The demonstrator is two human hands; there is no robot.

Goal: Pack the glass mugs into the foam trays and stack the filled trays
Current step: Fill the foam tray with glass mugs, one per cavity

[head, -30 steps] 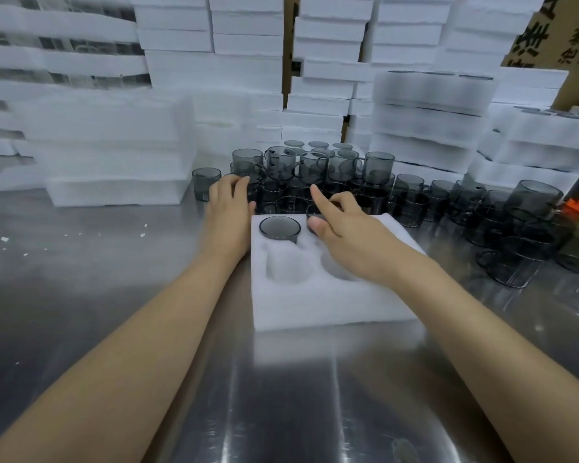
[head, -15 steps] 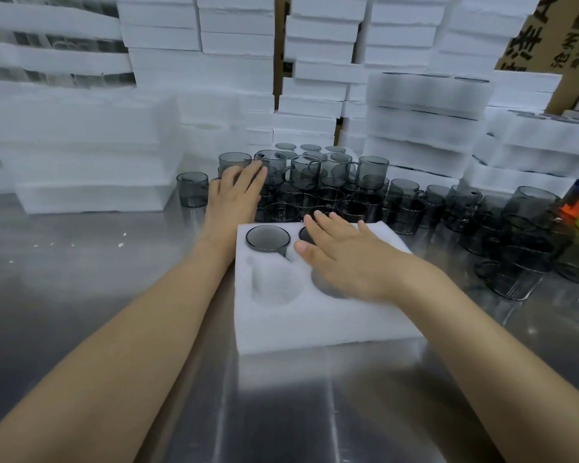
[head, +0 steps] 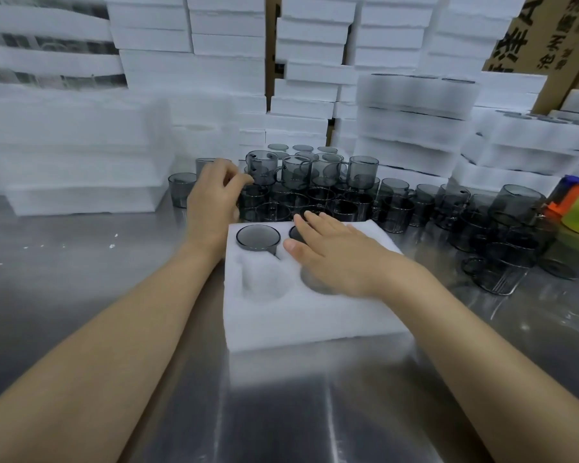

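Head view: loading step, tray part-filled. Flat on the foam tray [head: 315, 315] lies the right hand [head: 341, 259], fingers straight, covering the far-right pocket. One glass mug [head: 257, 238] sits far-left, near-left pocket open. The left hand [head: 214, 192] curls among the loose mugs [head: 315, 192] behind the tray, grip unclear. Next, I'd say: lift one clear without knocking its neighbours. Bare counter [head: 81, 262] on the left gives room.

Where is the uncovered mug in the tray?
Head view: glass mug in the far-left pocket of the foam tray, just left of the right hand.

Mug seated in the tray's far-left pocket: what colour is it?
Smoky translucent grey; the mug shows best in the head view.
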